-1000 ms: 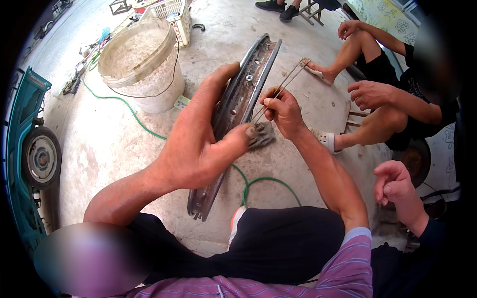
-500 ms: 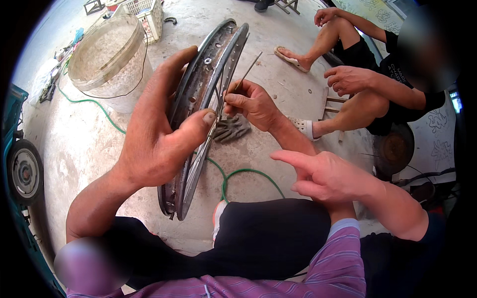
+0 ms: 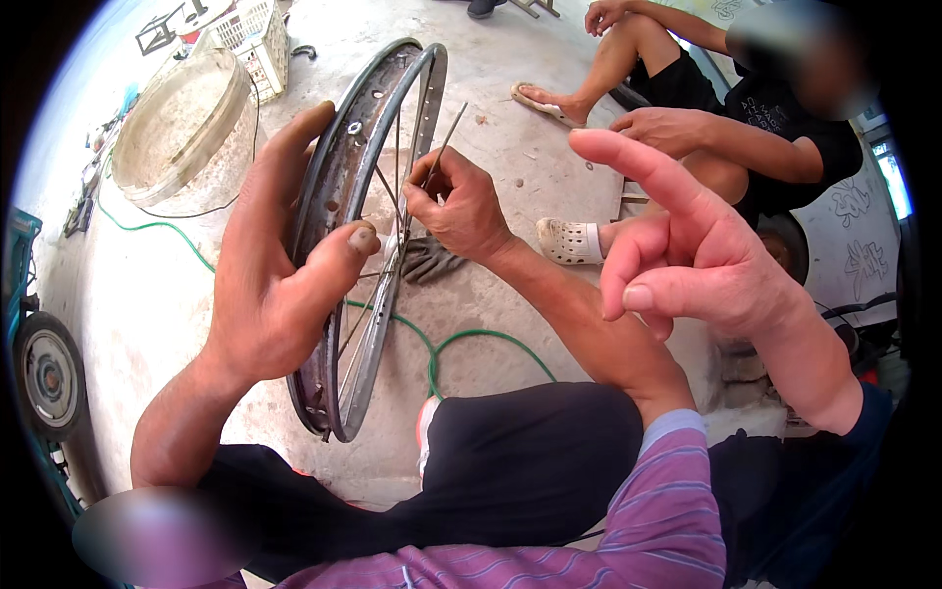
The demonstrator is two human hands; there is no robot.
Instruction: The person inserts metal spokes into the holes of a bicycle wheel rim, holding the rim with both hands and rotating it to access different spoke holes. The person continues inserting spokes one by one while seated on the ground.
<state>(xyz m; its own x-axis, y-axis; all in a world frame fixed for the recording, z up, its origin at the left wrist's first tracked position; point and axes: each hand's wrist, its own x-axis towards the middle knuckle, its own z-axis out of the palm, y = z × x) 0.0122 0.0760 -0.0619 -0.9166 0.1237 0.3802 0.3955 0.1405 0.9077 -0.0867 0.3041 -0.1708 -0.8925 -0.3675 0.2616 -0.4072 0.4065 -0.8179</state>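
Note:
A bare metal wheel rim stands tilted on edge before me, several thin spokes crossing inside it. My left hand is closed around the rim's left side, thumb on the near edge. Just right of the rim, my right hand pinches a thin metal spoke, whose upper end sticks up past the fingers. Its lower end is hidden by my fingers. From the right, another person's hand reaches in over my right forearm, index finger extended, touching neither rim nor spoke.
Dark work gloves and a green hose lie on the concrete floor. A dirty white bucket and a white crate stand far left. A seated person's sandalled foot is at far right. A small wheel sits at the left edge.
The other person's pointing hand has risen and looms larger at the right. The rim and my hands appear further left, as does the whole background; my grips look the same.

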